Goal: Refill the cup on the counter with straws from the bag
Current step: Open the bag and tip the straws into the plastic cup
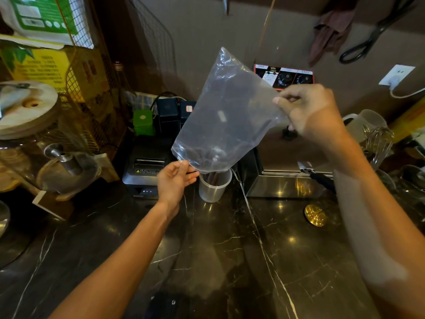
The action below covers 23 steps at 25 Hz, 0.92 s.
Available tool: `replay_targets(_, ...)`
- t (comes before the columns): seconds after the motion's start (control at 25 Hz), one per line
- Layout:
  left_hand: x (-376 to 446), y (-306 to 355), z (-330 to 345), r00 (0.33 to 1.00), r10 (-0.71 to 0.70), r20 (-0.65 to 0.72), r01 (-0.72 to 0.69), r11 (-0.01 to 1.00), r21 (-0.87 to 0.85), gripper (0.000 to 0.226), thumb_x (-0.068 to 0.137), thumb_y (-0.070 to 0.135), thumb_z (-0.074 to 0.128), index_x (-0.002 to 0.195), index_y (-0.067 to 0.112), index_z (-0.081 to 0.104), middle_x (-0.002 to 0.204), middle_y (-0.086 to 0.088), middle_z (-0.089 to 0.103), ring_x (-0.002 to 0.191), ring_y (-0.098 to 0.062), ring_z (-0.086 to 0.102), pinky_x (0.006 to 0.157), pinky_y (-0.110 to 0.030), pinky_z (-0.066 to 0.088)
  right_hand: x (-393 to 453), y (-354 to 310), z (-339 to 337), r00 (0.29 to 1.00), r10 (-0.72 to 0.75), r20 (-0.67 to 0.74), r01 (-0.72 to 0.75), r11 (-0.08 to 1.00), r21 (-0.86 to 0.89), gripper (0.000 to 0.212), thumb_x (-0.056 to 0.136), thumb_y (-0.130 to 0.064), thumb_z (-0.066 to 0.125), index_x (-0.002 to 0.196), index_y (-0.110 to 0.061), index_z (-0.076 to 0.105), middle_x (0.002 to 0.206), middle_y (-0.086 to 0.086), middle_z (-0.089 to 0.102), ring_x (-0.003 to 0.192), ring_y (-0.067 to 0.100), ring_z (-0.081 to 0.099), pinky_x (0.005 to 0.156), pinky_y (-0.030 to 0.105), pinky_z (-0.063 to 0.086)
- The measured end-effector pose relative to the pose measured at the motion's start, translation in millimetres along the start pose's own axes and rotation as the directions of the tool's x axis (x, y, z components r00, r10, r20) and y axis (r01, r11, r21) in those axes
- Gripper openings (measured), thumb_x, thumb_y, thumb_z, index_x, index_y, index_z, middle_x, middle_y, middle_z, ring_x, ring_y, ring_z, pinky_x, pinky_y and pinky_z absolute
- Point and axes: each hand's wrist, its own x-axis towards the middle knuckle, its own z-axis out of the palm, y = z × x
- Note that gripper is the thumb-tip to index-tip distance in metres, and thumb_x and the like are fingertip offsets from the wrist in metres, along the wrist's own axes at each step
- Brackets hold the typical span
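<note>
Above the bench (230,261), we hold the clear bag (227,116) tilted over the cup (213,188); left hand (176,180) fingers pinch its lower edge, right hand (315,111) fingers pinch its far-right side; dark straws (212,177) stand in the cup.

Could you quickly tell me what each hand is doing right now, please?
Left hand: closed in a pinch grip on the lower edge of the clear plastic bag, just above the cup.
Right hand: closed, pinching the bag's upper end.
</note>
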Motion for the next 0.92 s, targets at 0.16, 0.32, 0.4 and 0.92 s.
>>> replay_targets(0.16,-2.7,-2.2,-5.3,0.999,-0.011,-0.038,0.011,1.000,0.001,0.032,0.104,0.022,0.059,0.116,-0.006,0.066,0.109,-0.025,0.075,0.101,-0.034,0.077,0.080,-0.029,0.066,-6.9,-11.0,2.6,0.998,-0.050,0.022,0.050,0.999,-0.010,0.016,0.097,-0.032,0.067,0.099,-0.021,0.079,0.076,0.005,0.071,0.055,0.027,0.068,0.079,0.044,0.061)
replay_targets(0.32,-8.2,0.4,-2.3,1.000,-0.007,0.004,0.006,1.000,0.027,0.031,0.104,0.022,0.059,0.112,-0.006,0.067,0.102,-0.020,0.076,0.091,-0.026,0.078,0.082,-0.030,0.065,-5.3,-21.3,-1.8,0.995,-0.091,-0.049,0.089,0.995,-0.035,0.020,0.098,-0.033,0.065,0.102,-0.021,0.080,0.082,-0.004,0.068,0.073,0.016,0.064,0.083,0.032,0.054)
replay_targets(0.4,-8.1,2.3,-0.5,1.000,-0.015,0.008,0.015,1.000,0.019,0.029,0.104,0.022,0.058,0.110,-0.004,0.068,0.099,-0.017,0.077,0.092,-0.026,0.078,0.084,-0.032,0.065,-4.4,-27.0,-4.4,0.992,-0.125,-0.019,0.125,0.992,-0.034,0.021,0.098,-0.033,0.064,0.103,-0.019,0.079,0.083,-0.003,0.070,0.063,0.013,0.064,0.080,0.035,0.055)
replay_targets(0.92,-14.1,2.1,-3.8,0.998,-0.058,-0.011,0.058,0.998,-0.001,0.028,0.105,0.023,0.056,0.113,-0.002,0.068,0.105,-0.020,0.075,0.101,-0.034,0.077,0.092,-0.042,0.063,-2.9,-41.6,1.7,0.976,-0.217,-0.010,0.216,0.975,-0.049,0.024,0.098,-0.030,0.055,0.106,-0.020,0.076,0.092,0.003,0.075,0.089,0.027,0.068,0.084,0.044,0.056)
